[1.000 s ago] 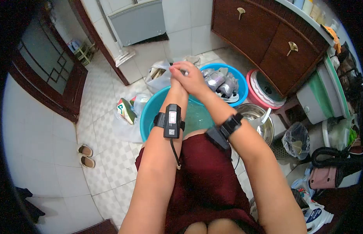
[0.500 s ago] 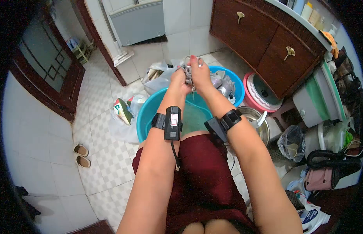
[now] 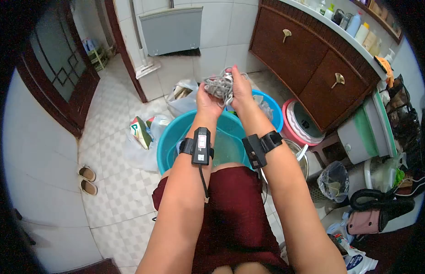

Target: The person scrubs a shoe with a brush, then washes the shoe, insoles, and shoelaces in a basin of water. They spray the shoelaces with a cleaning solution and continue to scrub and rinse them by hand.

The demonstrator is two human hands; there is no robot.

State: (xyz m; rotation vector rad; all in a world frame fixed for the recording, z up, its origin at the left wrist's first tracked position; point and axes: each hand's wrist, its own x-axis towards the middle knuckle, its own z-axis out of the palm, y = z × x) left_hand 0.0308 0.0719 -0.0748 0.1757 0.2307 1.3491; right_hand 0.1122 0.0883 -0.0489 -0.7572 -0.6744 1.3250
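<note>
My left hand (image 3: 208, 102) and right hand (image 3: 241, 88) have parted from their tight clasp; between them they cup and grip the tangled grey cords (image 3: 218, 86), above the teal basin (image 3: 166, 144).

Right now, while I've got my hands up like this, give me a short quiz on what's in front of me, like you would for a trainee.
1. Multiple choice: what do the left hand and the right hand hold between them?
A) a bottle
B) tangled grey cords
C) a sponge

2. True or false: in this view, the beige shoes are on the floor to the left of the teal tub.

3. Fill the gap: the handles on the brown cabinet are ____ in colour.

Key: 1. B; 2. True; 3. Gold.
</note>
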